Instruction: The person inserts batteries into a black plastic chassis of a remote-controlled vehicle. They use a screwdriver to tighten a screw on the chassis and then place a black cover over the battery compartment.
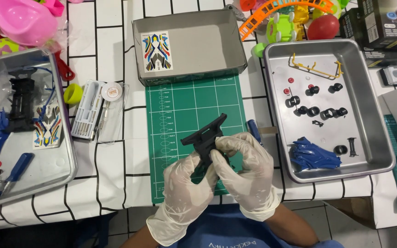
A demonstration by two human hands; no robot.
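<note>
So the part in hand is a black plastic chassis (pixel 206 138), flat-ish and long, with a wide crossbar at its far end that sticks out like a bumper. It's matte black all over and held tilted, the bumper end pointing up and away, just above the green cutting mat (pixel 180 110) on the bench (pixel 106 179).

Both hands are in thin whitish gloves. The left hand (pixel 187 183) is curled around the lower end of the chassis from the left, fingers closed on it. The right hand (pixel 244 170) is clamped on it from the right, thumb and fingers wrapped over the middle, so most of the lower half of the part is hidden and I can't tell what it looks like down there. The two hands are pressed right up against each other.

Around it: a grey cardboard box (pixel 198 46) with a colourful sticker sheet (pixel 157 51) inside sits just past the mat. To the right is a metal tray (pixel 373 151) with small black wheels (pixel 313 111), a yellow parts frame (pixel 315 69) and a blue car body shell (pixel 313 156). A blue-handled tool (pixel 254 131) lies between mat and tray, right by the right hand. On the left there's a clear case of small screwdrivers (pixel 88 110) and another tray (pixel 67 156) with black and blue parts.
</note>
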